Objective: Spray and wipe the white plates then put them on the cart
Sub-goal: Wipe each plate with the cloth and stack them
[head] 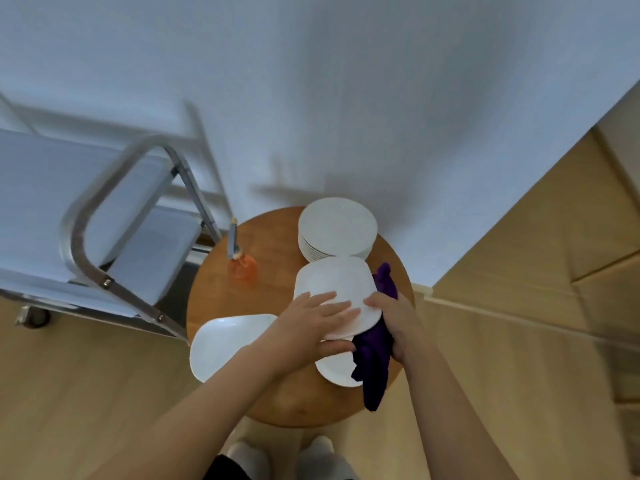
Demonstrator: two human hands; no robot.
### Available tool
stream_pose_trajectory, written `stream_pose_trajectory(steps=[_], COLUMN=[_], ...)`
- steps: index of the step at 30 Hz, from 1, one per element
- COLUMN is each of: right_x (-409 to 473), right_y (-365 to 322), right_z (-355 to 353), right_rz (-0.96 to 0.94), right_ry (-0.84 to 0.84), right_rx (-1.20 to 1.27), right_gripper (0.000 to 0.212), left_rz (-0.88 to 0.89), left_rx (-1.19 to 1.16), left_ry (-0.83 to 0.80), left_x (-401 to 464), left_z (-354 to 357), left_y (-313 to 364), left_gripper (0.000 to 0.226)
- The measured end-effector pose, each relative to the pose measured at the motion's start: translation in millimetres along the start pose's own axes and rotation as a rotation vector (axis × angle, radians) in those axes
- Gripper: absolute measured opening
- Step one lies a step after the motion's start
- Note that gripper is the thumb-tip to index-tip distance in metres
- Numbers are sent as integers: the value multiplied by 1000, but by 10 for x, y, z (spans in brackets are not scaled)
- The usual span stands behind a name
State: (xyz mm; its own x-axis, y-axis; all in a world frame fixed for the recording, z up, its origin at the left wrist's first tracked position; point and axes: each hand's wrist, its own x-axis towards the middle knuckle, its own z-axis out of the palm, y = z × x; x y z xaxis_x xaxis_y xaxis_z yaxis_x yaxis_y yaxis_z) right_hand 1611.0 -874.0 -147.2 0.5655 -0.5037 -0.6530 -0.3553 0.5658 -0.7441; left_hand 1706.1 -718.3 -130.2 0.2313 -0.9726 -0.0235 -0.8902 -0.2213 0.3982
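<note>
A white plate (334, 285) is held tilted above the round wooden table (263, 296). My left hand (311, 327) grips its near edge, fingers spread over the top and thumb beneath. My right hand (394, 323) holds the plate's right rim together with a purple cloth (375, 362) that hangs down below it. Another white plate (337, 370) lies under them on the table. A third plate (225, 341) juts over the table's left edge. A stack of white plates (337, 230) stands at the back. The orange spray bottle (240, 261) stands left of the stack.
A metal cart (86, 216) with white shelves and a curved handle stands left of the table, a wheel at its lower left. A white wall runs behind. Wooden floor lies around, and my feet show below the table.
</note>
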Motion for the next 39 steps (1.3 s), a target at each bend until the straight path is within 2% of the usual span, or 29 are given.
stream_pose_trajectory(steps=[1, 2, 4, 5, 6, 8, 9, 13, 17, 21, 28, 30, 33, 39], right_x=[26, 42, 86, 103, 123, 165, 176, 273, 433, 519, 563, 566, 570, 608], right_y=[101, 197, 394, 495, 596, 776, 844, 996, 1099, 1201, 1337, 1342, 1338, 1333], right_z=[-63, -126, -247, -301, -346, -418, -434, -478, -550, -639, -740, -750, -745, -683], right_rz=[-13, -25, -43, -41, -28, 8, 18, 37, 20, 7, 86, 96, 90, 80], right_ry=[17, 33, 80, 117, 152, 199, 206, 171, 324, 420, 546, 546, 530, 512], right_rx=[35, 66, 90, 89, 84, 70, 64, -1, -187, -180, -79, -72, -93, -120], right_gripper=[29, 29, 31, 33, 35, 39, 39, 36, 46, 28, 17, 9, 7, 10], left_rz=[-112, -242, -529, -673, -795, -926, -954, -1053, -1109, -1085, -1060, -1070, -1059, -1074], left_rx=[-197, -376, -533, -546, -577, -710, -778, -883, -762, -655, -587, -558, -527, -493], left_ry=[22, 125, 302, 285, 196, -20, -74, -110, -24, -25, -36, 2, 52, -81], left_x=[-6, 0, 52, 88, 112, 122, 95, 0, 1, 62, 213, 254, 333, 413], left_z=[89, 188, 397, 497, 616, 866, 965, 1267, 1515, 1754, 2066, 2111, 2131, 2201], left_y=[-8, -28, -95, -132, -177, -238, -260, -309, -413, -511, -546, -555, -557, -584], left_gripper=[68, 72, 57, 42, 28, 15, 13, 10, 7, 2, 3, 3, 18, 20])
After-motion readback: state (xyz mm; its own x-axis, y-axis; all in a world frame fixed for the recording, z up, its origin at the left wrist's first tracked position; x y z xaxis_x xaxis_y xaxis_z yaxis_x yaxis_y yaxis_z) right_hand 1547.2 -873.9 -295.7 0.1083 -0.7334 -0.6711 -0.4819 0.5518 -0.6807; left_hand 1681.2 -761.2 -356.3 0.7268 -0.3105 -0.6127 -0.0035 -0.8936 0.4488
